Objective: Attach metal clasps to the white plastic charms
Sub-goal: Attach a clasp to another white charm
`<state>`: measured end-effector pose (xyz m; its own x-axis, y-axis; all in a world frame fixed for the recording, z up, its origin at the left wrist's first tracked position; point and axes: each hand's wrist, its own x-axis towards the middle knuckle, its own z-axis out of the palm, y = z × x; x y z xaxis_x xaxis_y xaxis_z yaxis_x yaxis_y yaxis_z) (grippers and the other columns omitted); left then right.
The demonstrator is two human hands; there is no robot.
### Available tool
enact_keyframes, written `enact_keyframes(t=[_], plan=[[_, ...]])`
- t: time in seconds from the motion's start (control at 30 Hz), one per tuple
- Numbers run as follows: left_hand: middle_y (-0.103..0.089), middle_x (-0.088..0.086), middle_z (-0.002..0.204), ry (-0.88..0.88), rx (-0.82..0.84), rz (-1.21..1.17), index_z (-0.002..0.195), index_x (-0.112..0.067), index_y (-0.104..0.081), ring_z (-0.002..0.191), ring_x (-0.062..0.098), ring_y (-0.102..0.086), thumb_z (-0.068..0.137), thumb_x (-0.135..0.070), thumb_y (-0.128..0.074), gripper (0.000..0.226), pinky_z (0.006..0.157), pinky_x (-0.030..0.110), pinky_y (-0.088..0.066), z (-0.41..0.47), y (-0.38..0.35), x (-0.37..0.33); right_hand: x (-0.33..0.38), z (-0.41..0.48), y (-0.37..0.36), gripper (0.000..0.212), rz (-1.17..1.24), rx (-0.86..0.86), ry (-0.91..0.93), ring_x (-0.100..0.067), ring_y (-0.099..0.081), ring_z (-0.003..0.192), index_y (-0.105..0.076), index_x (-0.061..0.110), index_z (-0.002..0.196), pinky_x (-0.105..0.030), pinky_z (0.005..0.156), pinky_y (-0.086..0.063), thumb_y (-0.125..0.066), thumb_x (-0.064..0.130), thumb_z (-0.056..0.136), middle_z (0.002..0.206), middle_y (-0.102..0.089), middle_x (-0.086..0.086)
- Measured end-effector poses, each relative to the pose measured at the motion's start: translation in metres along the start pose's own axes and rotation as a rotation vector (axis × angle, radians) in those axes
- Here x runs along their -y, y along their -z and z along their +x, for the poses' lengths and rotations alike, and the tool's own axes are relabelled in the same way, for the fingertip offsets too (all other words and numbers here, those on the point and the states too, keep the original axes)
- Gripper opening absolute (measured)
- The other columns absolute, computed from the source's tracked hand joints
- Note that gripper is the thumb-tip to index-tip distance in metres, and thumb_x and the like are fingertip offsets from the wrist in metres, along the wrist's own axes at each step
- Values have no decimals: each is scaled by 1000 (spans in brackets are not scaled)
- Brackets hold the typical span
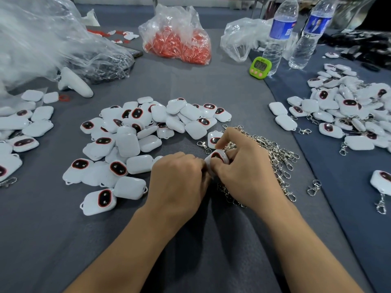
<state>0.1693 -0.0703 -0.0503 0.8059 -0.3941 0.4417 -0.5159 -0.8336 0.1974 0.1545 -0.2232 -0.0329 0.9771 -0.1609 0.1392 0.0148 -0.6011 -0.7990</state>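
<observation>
A white plastic charm (pixel 218 157) with a dark oval face is pinched between my two hands at the table's centre. My left hand (pixel 179 178) curls its fingers against the charm's left side; what its fingertips hold is hidden. My right hand (pixel 243 166) grips the charm from the right and above, thumb and fingers bent round it. Whether a clasp is between the fingers cannot be told. A heap of loose metal clasps (pixel 277 157) lies under and behind my right hand. A pile of bare white charms (pixel 135 140) spreads to the left.
Charms with clasps attached are heaped at the right (pixel 347 115). More charms lie at the far left (pixel 19 127). A bag of red parts (pixel 177 43), a green timer (pixel 260 67), two water bottles (pixel 279 34) and a white controller (pixel 74 83) stand at the back.
</observation>
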Motion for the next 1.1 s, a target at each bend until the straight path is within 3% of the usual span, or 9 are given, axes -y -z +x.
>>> enact_keyframes(t=[0.17, 0.3, 0.43, 0.53, 0.7, 0.77, 0.9, 1.1], plan=[[-65, -2, 64, 43, 7, -27, 69, -21, -73, 63, 21, -57, 83, -36, -76, 21, 56, 28, -31, 6, -1, -2, 2, -3, -4, 24, -23, -41, 49, -11, -58, 55, -52, 29, 90, -26, 54, -48, -72, 16, 85, 64, -69, 3], [-70, -6, 79, 106, 74, -143, 86, -28, -77, 77, 15, -58, 86, -43, -67, 19, 64, 31, -39, 7, -5, 4, 1, -1, -4, 23, -35, -41, 44, -13, -60, 57, -53, 29, 89, -29, 56, -49, -71, 17, 83, 65, -70, 4], [-69, -8, 79, 120, 76, -225, 87, -30, -78, 77, 13, -57, 83, -40, -69, 13, 66, 33, -43, 5, -3, 7, -4, 5, 0, 20, 7, 5, -76, -15, -53, 45, -55, 30, 87, -23, 43, -40, -70, 17, 82, 56, -68, 0], [-66, -8, 71, 131, 38, -237, 78, -27, -75, 73, 14, -55, 79, -37, -72, 11, 62, 32, -40, 2, -2, 8, -7, 8, 1, 21, 202, 40, -197, -17, -50, 36, -57, 24, 86, -23, 38, -34, -69, 6, 86, 54, -66, -12], [-63, -11, 68, 191, -2, -371, 74, -30, -73, 71, 9, -54, 74, -36, -69, 7, 67, 34, -45, 3, 2, 12, -3, 10, 0, 18, 497, 39, -270, -27, -51, 41, -56, 11, 90, -26, 35, -32, -65, -5, 89, 67, -62, -35], [-68, -14, 72, 204, -45, -475, 77, -31, -75, 73, 6, -58, 74, -31, -74, 3, 70, 27, -46, 4, 5, 14, -1, 10, 0, 17, 600, 43, -296, -24, -50, 40, -54, 8, 90, -25, 35, -31, -63, -6, 89, 65, -65, -30], [-73, -27, 82, 271, -62, -785, 89, -35, -80, 77, -6, -67, 79, -24, -73, 16, 71, 8, -48, 8, 9, 15, 3, 10, 5, 17, 804, 67, -402, -18, -51, 39, -55, 10, 90, -21, 33, -32, -59, -6, 90, 66, -68, -16], [-77, -10, 80, 403, 44, -1116, 83, -33, -80, 77, 4, -72, 81, -22, -82, 12, 71, 14, -53, 16, 11, 21, 5, 8, 8, 12, 970, 105, -479, -15, -53, 39, -61, 8, 91, -18, 35, -38, -59, -4, 91, 67, -69, -15]])
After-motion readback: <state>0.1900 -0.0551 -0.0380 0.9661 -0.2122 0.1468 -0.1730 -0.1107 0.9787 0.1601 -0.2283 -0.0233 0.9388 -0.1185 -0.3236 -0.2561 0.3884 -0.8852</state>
